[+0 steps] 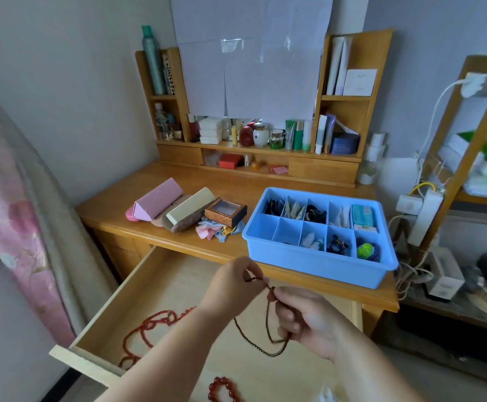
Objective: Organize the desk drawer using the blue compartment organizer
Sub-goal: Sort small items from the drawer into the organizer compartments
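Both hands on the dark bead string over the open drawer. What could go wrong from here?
1. The dark bead string hangs in a loop between the left hand and right hand; it may snag the red bead strand lying below in the drawer.
2. The blue organizer sits at the desk's front edge; a bump might tip it.

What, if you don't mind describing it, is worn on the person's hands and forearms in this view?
Nothing visible is worn. The left hand and right hand are bare: no gloves, and no rings or watch can be seen. Both forearms are uncovered down to the bottom edge of the picture, with no sleeve, cuff, bracelet or strap on the wrists. No markings or cables appear on either arm.
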The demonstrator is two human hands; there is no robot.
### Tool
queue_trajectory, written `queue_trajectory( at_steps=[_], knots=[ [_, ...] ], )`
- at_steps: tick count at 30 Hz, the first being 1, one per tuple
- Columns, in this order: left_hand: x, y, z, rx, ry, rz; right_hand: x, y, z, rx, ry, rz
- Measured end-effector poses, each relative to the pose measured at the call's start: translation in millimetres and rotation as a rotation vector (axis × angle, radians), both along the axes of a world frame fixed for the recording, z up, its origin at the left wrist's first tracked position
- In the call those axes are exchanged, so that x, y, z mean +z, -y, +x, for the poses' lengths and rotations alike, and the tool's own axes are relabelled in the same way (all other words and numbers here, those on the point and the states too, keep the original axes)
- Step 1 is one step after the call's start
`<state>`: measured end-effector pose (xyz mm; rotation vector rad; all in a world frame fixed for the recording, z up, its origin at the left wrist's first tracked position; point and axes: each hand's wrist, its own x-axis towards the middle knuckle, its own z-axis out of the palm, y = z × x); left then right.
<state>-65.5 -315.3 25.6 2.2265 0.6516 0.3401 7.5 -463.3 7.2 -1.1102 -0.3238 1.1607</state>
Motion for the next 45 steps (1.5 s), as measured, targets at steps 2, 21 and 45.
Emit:
queue_trajectory(
  at_steps=[2,21,45],
  knots=[
    [-7.7,-15.9,-1.9,0.097,-0.013,-0.291,1.3,8.6,3.3,0.016,-0.092,0.024],
    [-0.8,44.8,-29.2,-0.386,0.197,0.243,8.1,1.8,1.2,-0.176,0.02,0.084],
    [-20.6,51.8,-38.7,-0.325,0.15,0.461,-5.8,-0.5,-0.4,-0.445,-0.312,0.137]
  ],
)
